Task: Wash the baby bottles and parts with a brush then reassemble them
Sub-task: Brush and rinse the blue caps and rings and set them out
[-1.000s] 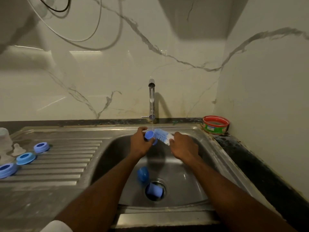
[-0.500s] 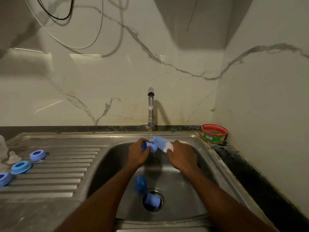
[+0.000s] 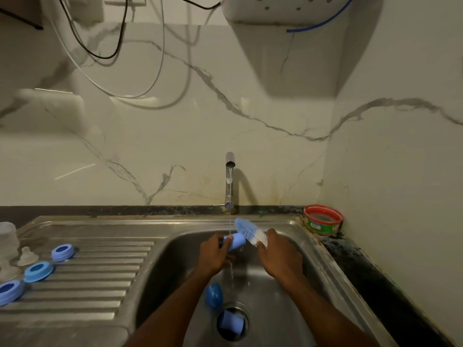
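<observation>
Over the sink basin [image 3: 313, 266], middle of the frame, the brush [image 3: 246, 230] has come out of the little blue cap [image 3: 236, 242] it was buried in a second ago. Before, the bristles sat right at the cap's mouth; now the whole bristle head is free, angled up and to the left, crossing just above the cap. The cap looks to sit right under the thin stream from the tap [image 3: 229, 181]. So my guess is the scrubbing of this piece is about done and it's getting rinsed.

The left hand [image 3: 213, 254] has its fingers wrapped round the cap; the right hand [image 3: 279, 254] has its fingers closed on the brush handle, which is hidden inside the fist.

Lower down in the basin there's another blue cap [image 3: 213, 294] lying loose and one more blue piece [image 3: 230, 324] sitting in the drain hole, so more washing to go. On the ribbed drainboard at lower left: three blue collar rings [image 3: 38, 271], a clear teat [image 3: 27, 256], and something clear at the edge, probably a bottle [image 3: 8, 237]. Nothing reassembled yet.

Room-wise: steel sink, marble-look wall, cables hanging upper left, a red-rimmed tub [image 3: 322, 219] in the right corner on the dark desk.
</observation>
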A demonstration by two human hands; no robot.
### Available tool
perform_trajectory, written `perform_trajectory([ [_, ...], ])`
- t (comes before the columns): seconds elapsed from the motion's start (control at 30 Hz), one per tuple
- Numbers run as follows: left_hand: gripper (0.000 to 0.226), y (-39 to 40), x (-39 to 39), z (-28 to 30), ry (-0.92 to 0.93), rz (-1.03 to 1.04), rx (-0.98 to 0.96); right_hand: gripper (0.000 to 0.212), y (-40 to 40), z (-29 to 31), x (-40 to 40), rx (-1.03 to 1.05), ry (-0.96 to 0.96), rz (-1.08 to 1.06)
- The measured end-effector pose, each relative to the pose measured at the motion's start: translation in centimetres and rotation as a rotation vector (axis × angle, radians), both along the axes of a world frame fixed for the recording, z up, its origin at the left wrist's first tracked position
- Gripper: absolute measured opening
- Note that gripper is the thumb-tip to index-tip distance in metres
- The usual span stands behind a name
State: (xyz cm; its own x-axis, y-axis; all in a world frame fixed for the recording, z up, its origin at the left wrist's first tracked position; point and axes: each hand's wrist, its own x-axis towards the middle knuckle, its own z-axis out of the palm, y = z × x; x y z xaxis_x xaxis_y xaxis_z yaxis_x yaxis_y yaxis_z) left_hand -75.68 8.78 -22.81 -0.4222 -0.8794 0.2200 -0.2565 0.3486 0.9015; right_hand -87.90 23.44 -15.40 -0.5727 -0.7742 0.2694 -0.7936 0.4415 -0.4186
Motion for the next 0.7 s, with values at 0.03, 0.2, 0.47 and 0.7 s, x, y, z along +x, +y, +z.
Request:
perform_trajectory([
  [0.03, 0.030, 0.1, 0.0, 0.2, 0.044, -0.019, 0.059, 0.039, 0.0, 0.2, -0.2, -0.006, 0.010, 0.003],
  [0.2, 0.025, 0.9, 0.0, 1.4, 0.284, -0.102, 0.392, 0.036, 0.6, 0.8, -0.4, -0.014, 0.036, 0.009],
  [0.47, 0.040, 2.5, 0.5, 1.6, 0.328, -0.333, 0.344, 0.041, 1.0, 1.5, 0.8, -0.015, 0.047, 0.027],
  [0.7, 0.039, 2.1, 0.3, 1.3, 0.174, -0.183, 0.101, 0.052, 1.0, 1.6, 0.8, 0.008, -0.015, 0.010],
])
